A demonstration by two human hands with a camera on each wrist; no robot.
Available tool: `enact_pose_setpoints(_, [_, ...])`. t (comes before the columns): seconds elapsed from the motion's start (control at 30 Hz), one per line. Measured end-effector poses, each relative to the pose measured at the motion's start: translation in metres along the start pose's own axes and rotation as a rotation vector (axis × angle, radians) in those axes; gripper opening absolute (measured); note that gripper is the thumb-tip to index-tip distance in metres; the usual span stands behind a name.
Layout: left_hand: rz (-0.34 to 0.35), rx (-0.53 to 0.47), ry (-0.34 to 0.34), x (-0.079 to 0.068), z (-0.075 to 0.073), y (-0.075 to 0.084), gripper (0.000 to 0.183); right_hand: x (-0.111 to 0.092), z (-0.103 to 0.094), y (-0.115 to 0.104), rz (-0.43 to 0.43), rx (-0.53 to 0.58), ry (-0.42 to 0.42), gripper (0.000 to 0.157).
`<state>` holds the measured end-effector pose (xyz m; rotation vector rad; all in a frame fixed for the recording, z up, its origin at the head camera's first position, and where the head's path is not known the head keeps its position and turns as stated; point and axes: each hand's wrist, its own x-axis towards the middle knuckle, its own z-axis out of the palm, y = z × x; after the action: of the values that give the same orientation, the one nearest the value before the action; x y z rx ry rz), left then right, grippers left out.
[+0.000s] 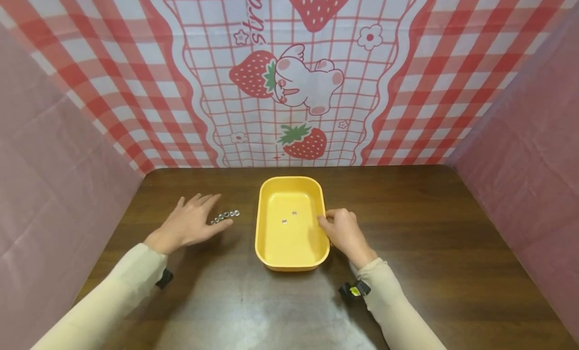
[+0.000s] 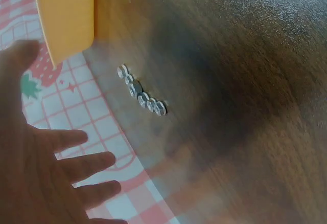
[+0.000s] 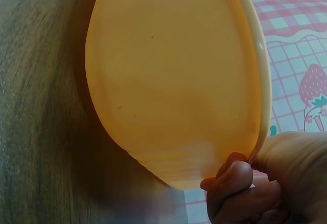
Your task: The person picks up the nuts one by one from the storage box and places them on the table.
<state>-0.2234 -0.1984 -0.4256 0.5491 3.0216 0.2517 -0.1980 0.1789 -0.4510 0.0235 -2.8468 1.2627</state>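
Note:
A yellow rectangular bin [image 1: 291,266] stands upright on the table, with one small metal nut [image 1: 294,213] and a second nut [image 1: 284,221] on its floor. My right hand [image 1: 345,233] grips the bin's right-hand rim between thumb and curled fingers; the right wrist view shows this hold on the bin wall [image 3: 173,81] close up. Left of the bin, several small silvery nuts [image 2: 135,89] lie touching in a slightly curved row. Over that row hovers my left hand [image 1: 192,222], fingers spread and nothing in them. In the left wrist view its fingers are apart from the nuts.
A dark brown wooden table [image 1: 407,239] carries everything. Behind it rises a red-and-white checked cloth [image 1: 344,134] with strawberry prints. Pink cloth walls [image 1: 520,118] bound the left and right sides. Both wrists wear dark straps, the right one with a small device [image 1: 355,290].

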Motion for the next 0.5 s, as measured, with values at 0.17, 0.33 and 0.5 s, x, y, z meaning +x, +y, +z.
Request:
enact_pose_setpoints(0.17, [0.043,-0.016,-0.057,0.002,-0.004,0.009,0.098,-0.001,-0.001,0.001,-0.009,-0.003,0.006,0.027])
enact_pose_setpoints(0.33, [0.14,0.0,-0.087,0.006,-0.008,0.019,0.097,0.0,-0.001,0.001,-0.015,-0.005,0.009,0.026])
enact_pose_setpoints(0.5, [0.175,0.008,-0.104,0.013,-0.013,0.032,0.097,0.0,0.0,0.0,-0.023,-0.009,0.007,0.026])
